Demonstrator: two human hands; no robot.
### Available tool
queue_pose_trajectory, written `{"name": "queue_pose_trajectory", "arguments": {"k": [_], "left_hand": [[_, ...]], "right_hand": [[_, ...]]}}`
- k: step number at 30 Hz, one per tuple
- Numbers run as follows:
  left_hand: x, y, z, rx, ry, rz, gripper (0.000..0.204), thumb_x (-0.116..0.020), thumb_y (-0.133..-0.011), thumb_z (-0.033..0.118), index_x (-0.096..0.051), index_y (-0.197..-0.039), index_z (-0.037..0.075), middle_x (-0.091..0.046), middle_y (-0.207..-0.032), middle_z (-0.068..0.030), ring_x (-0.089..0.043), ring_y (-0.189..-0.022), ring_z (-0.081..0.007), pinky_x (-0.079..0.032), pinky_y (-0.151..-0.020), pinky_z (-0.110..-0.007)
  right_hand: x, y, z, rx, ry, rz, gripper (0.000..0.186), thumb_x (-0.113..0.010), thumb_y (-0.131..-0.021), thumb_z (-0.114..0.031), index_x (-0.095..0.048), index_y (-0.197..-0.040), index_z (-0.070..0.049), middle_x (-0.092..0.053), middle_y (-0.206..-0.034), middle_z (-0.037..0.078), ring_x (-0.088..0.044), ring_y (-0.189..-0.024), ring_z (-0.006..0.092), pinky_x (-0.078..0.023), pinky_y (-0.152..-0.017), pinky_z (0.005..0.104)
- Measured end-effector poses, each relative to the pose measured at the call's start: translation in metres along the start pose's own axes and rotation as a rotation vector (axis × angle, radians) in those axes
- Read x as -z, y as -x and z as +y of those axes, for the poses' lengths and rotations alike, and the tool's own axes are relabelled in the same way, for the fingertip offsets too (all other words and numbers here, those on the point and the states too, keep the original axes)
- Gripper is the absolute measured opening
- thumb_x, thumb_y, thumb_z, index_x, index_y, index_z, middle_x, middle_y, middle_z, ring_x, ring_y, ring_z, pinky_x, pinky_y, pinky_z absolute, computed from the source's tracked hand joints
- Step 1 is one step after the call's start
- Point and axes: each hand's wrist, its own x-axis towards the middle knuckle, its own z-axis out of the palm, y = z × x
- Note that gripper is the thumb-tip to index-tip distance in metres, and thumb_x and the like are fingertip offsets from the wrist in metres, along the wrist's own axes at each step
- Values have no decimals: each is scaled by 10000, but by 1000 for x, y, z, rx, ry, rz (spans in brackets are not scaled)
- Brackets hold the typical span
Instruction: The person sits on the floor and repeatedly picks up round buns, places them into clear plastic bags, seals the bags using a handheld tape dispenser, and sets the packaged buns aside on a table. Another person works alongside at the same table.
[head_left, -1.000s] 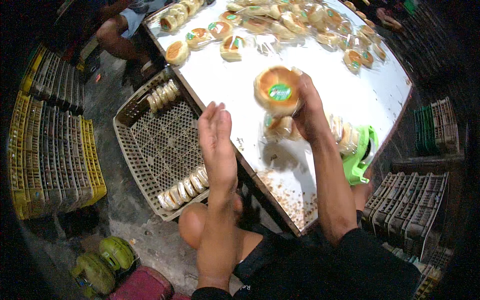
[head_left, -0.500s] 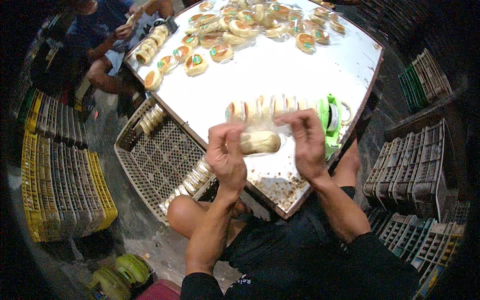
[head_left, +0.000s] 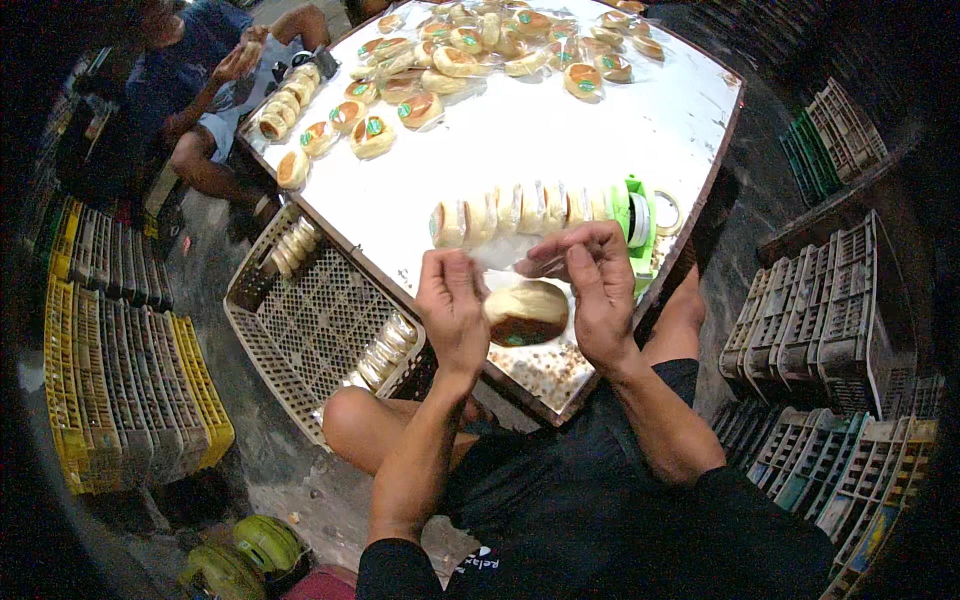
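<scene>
A round bun (head_left: 527,312) with a browned face hangs between my hands in a clear plastic bag (head_left: 503,252), tilted so its brown side faces down toward me. My left hand (head_left: 454,312) is closed, thumb and fingers pinching the bag's left edge. My right hand (head_left: 592,290) is closed too, fingertips pinched at the bag's upper edge. Just beyond them, a row of wrapped buns (head_left: 520,212) stands on edge on the white table (head_left: 560,130). At the row's right end is a green tape dispenser (head_left: 641,235), partly behind my right hand.
A loose tape roll (head_left: 667,213) lies beside the dispenser. Many wrapped buns (head_left: 457,62) are heaped at the table's far side. A plastic crate (head_left: 320,300) holding rows of buns stands at the left. Stacked crates (head_left: 135,390) flank both sides. Another person (head_left: 200,90) sits at the far left.
The bun has tipped from edge-on to show its brown face, and sits slightly lower. My right fingers have moved left toward the left hand. The whole view has shifted slightly.
</scene>
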Motion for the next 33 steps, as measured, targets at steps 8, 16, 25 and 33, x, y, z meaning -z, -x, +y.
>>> {"name": "queue_pose_trajectory", "arguments": {"k": [8, 16, 25, 33], "left_hand": [[3, 3, -7, -701, -195, 274, 426, -574, -936, 266, -412, -1180, -43, -467, -1119, -152, -482, -1030, -239, -411, -898, -379], [7, -6, 30, 317, 143, -178, 161, -631, -909, 99, -659, -912, -59, -701, -818, -115, -661, -794, -139, -523, -729, -260], [24, -11, 0, -40, -98, -66, 114, -633, -908, 97, -603, -931, -10, -629, -922, -63, -615, -871, -146, -526, -736, -262], [28, -15, -14, 150, 232, -239, 515, -634, -863, -4, -380, -1310, 31, -560, -1031, -87, -550, -940, -123, -495, -728, -229]], "right_hand": [[-16, 2, 2, -193, -277, 66, 136, -362, -1028, -246, -378, -1075, -119, -647, -1040, 259, -661, -944, 345, -530, -867, 447], [-15, -12, 10, 93, 375, 47, 149, -482, -985, -159, -481, -1094, -58, -623, -1103, 165, -588, -1024, 207, -472, -878, 330], [-23, 5, 39, -14, 690, -188, 343, -599, -915, -206, -557, -1218, -50, -597, -1209, 164, -506, -1190, 340, -316, -1063, 465], [-10, -26, 26, 115, 560, -351, 231, -636, -798, 46, -614, -1009, -47, -611, -874, 100, -615, -776, 229, -494, -676, 313]]}}
